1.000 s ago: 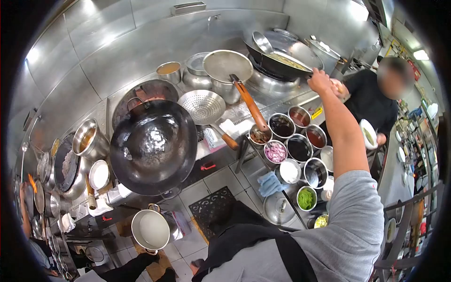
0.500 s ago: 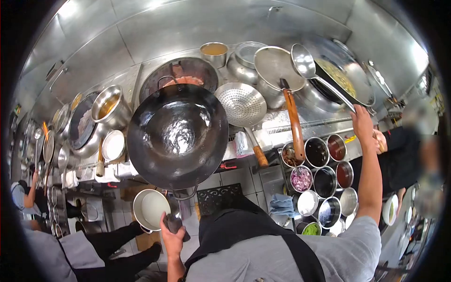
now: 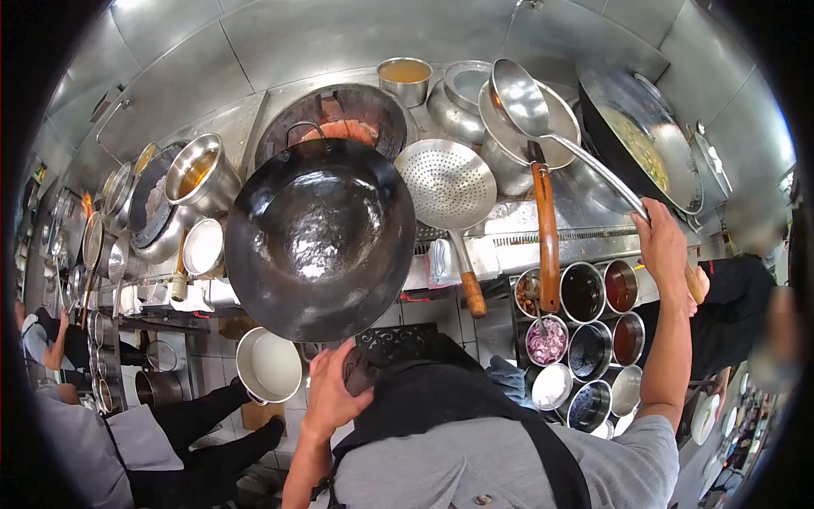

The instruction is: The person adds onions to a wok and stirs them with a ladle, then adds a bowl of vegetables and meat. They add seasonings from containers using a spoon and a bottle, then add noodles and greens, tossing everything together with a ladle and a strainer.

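My left hand (image 3: 332, 390) is wrapped around a folded dark cloth (image 3: 359, 373), its fingers right at the near rim of a big black wok (image 3: 318, 242). The wok is tilted toward me, wet and shiny inside. My right hand (image 3: 664, 239) grips the long handle of a steel ladle (image 3: 519, 95). The ladle's bowl hangs over a steel pot with a fine strainer (image 3: 555, 140) on it. Between the wok and that pot lies a perforated skimmer (image 3: 445, 182) with a wooden grip.
Behind the wok, a burner (image 3: 343, 127) glows orange-red. At right, a second wok (image 3: 640, 148) holds pale food in liquid. Ingredient tins, one with chopped red onion (image 3: 547, 341), stand below. A white pot (image 3: 269, 365) sits low at left. Other people stand on both sides.
My left hand has moved up and right with the cloth, to the wok's near rim. The ladle's bowl has shifted left and up over the strainer.
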Tool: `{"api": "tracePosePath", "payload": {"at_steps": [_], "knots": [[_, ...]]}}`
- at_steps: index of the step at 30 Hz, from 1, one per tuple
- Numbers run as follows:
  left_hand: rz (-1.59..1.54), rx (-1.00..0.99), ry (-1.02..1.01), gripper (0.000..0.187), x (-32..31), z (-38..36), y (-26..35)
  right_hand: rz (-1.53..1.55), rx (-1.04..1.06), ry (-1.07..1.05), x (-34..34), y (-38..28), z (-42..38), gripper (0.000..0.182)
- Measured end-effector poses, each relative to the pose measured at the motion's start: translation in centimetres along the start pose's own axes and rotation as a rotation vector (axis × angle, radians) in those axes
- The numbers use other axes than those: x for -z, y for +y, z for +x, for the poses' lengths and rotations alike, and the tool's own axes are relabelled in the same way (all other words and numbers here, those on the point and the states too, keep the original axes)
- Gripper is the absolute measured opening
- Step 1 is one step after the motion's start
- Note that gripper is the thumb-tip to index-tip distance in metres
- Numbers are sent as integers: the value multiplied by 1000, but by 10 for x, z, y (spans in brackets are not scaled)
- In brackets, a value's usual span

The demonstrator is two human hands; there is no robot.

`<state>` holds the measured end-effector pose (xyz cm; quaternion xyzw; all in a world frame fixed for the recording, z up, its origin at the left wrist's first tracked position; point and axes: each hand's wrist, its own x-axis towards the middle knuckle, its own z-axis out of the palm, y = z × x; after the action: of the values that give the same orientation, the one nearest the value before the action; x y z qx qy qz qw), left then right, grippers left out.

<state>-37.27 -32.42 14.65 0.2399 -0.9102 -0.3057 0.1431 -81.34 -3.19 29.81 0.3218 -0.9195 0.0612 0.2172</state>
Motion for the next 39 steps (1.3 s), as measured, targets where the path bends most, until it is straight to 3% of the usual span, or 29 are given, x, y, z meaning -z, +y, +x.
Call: {"api": "tracePosePath", "payload": {"at_steps": [6,9,11,13,15,18,19,20,23,27,29,35,38,39], "knots": [[-95,65,-191,80,18,15,-14,13,74,-115,-7,-40,14,27],[-190,56,-208,79,29,18,-19,242,-62,-377,-32,-66,22,27],[-214,55,-213,80,38,18,-26,547,-274,-618,-44,-87,44,25],[-239,71,-232,81,44,17,-35,790,-337,-625,-27,-132,78,15],[-304,122,-225,82,51,17,-45,901,-223,-607,-39,-139,123,17],[-434,154,-121,82,59,5,-67,1125,-350,-492,-37,-199,93,26],[-488,147,-52,82,61,3,-76,979,-319,-473,-58,-208,68,36],[-710,240,-12,83,62,-3,-81,1095,-424,-412,-85,-213,51,36],[-886,337,136,83,65,-27,-114,1291,-597,-486,-106,-225,34,31],[-754,485,169,81,68,-51,-144,1603,-616,-461,-127,-243,71,25],[-844,573,183,82,64,-63,-144,1730,-587,-434,-146,-248,105,22],[-802,542,175,85,51,-61,-81,1196,-639,-271,-242,-232,211,20],[-273,199,-22,80,59,-12,-46,889,-675,-36,-338,-236,239,9],[-168,82,-145,81,61,1,-41,1036,-774,-114,-322,-246,241,8]]}}
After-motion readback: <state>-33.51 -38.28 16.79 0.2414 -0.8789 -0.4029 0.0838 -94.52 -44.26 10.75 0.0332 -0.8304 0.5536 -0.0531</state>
